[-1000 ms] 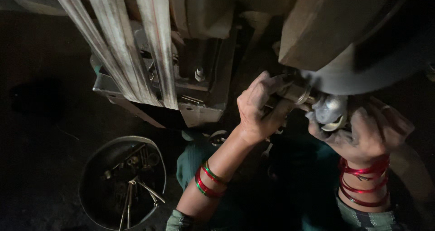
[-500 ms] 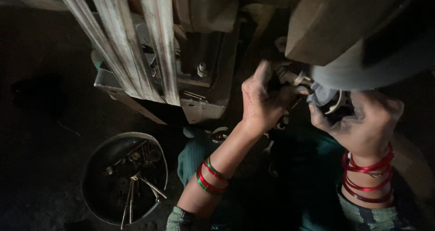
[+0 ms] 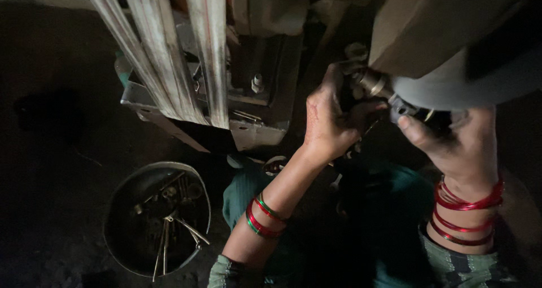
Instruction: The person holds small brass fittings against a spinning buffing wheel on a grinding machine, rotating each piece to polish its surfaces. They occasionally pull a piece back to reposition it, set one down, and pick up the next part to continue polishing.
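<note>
My left hand (image 3: 330, 118) is wrapped around a small brass-and-steel fitting (image 3: 374, 84) that sticks out from under a large grey cylinder (image 3: 457, 79) at the upper right. My right hand (image 3: 457, 138) grips the dark end of the same fitting from the right, thumb pointing left. Red and green bangles ring both wrists. Fingers of both hands cover much of the fitting.
A metal machine frame with pale diagonal bars (image 3: 186, 56) and a bolt (image 3: 257, 83) stands left of the hands. A round dark metal bowl (image 3: 118, 209) with several rods and small metal parts lies on the dark floor at lower left. Teal cloth (image 3: 389, 209) covers my lap.
The view has shifted, so the hands appear slightly higher. My left hand has closed further over the fitting, and my right hand has slid along its dark end.
</note>
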The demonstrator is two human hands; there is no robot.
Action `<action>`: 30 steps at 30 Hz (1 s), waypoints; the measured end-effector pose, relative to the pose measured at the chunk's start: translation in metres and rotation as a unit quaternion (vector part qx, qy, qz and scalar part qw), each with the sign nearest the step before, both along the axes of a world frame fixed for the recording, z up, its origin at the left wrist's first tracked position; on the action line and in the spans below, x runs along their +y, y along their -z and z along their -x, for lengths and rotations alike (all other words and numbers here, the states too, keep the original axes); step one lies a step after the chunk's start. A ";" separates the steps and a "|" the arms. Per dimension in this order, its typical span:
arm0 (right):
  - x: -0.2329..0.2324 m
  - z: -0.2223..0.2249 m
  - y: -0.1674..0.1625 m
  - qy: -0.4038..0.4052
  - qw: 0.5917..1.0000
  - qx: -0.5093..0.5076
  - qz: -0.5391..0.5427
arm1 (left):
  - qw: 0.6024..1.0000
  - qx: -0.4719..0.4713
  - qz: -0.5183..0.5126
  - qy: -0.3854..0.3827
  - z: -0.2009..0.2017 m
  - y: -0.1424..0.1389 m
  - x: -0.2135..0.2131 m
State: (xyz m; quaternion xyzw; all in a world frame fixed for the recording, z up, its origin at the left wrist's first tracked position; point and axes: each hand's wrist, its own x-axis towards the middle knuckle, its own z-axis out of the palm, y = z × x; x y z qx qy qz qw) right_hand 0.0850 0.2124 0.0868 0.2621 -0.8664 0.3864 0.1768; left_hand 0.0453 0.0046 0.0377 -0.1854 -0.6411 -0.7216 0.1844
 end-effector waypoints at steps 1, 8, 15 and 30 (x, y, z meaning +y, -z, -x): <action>-0.001 0.000 0.000 0.005 1.000 -0.018 -0.003 | 1.000 -0.015 0.009 -0.002 -0.001 0.001 0.000; 0.004 -0.002 0.010 0.043 0.998 0.027 -0.045 | 0.999 0.015 0.009 -0.029 -0.005 0.007 0.006; 0.011 -0.011 0.017 0.126 0.936 0.216 -0.248 | 1.000 0.018 0.014 -0.009 -0.009 0.021 0.006; 0.001 0.001 0.019 0.079 0.980 0.132 -0.127 | 0.996 0.033 0.069 -0.036 0.000 0.022 0.004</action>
